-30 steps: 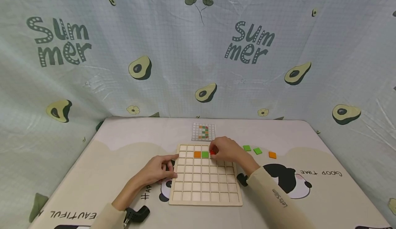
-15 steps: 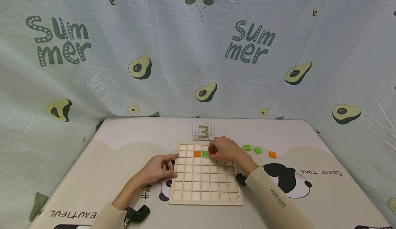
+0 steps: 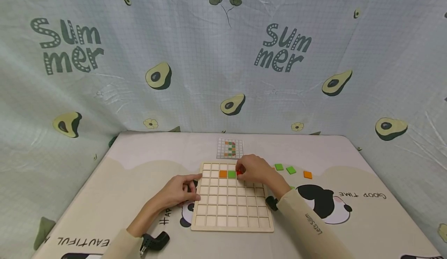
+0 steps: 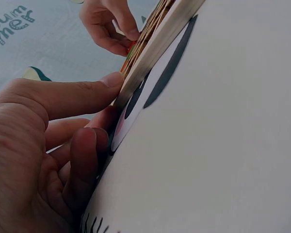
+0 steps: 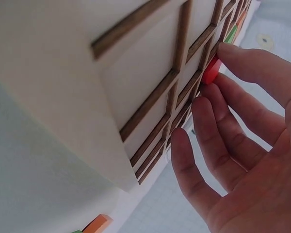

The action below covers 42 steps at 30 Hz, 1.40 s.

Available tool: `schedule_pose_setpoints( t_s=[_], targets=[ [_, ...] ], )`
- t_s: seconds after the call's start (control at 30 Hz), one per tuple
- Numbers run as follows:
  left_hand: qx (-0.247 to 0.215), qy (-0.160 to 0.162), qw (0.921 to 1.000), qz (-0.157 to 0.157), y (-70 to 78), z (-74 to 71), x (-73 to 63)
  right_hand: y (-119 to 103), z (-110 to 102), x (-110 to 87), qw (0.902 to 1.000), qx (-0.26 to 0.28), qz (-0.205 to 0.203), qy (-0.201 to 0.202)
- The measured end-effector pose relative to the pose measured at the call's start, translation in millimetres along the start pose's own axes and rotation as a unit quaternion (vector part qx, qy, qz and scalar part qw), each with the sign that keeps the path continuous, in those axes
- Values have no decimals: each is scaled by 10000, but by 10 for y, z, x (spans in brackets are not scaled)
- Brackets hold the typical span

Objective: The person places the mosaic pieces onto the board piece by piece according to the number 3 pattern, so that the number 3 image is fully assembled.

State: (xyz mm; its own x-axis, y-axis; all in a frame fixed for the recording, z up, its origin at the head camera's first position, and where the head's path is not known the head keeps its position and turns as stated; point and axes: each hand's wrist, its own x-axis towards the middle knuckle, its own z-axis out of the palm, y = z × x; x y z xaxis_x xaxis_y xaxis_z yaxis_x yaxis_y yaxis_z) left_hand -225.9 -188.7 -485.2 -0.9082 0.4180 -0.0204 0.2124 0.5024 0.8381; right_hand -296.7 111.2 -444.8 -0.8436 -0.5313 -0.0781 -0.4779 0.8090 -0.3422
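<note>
A wooden grid board [image 3: 212, 210] lies on the table in the head view. In its second row from the far side, an orange tile [image 3: 223, 174] and a green tile [image 3: 232, 174] sit side by side. Just right of the green one, my right hand [image 3: 256, 169] pinches a small red tile [image 5: 212, 71] between thumb and fingers, right at a cell of the grid. My left hand [image 3: 177, 191] touches the board's left edge with extended thumb and forefinger. Up close in the left wrist view, a fingertip [image 4: 111, 80] presses against the board's side.
Beyond the board lies a printed grid card [image 3: 230, 148] with a coloured pattern. To the right are loose green tiles [image 3: 278, 167] and an orange tile [image 3: 307, 174]; another green tile [image 3: 292, 188] shows partly behind the right wrist. A patterned curtain [image 3: 195, 57] hangs behind the table.
</note>
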Motion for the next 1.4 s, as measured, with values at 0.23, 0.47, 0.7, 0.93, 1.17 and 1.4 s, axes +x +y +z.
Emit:
schedule_pose_setpoints(
  t_s=[0.23,0.47,0.7,0.93,1.17,1.4],
  targets=[
    [-6,10,10000,18,-4,-8,3,-19,-30,-9,9999,121,28,-66],
    [-47,-11,10000,52,-16,-20,15,-13,-48,-2,9998,89,76,-156],
    [-4,-38,10000,25,-20,-17,22,-24,-94,-49,9999,93,80,-81],
    [-59,-30,10000,47,-9,-19,8,-10,-264,-192,9996,-3,-101,246],
    [-108,-20,9999,-6,2,-17,1,122,-441,-412,9984,8,-161,546],
    [-136,-34,9999,-30,3,-23,6,367,-531,-677,9953,191,-203,932]
  ],
)
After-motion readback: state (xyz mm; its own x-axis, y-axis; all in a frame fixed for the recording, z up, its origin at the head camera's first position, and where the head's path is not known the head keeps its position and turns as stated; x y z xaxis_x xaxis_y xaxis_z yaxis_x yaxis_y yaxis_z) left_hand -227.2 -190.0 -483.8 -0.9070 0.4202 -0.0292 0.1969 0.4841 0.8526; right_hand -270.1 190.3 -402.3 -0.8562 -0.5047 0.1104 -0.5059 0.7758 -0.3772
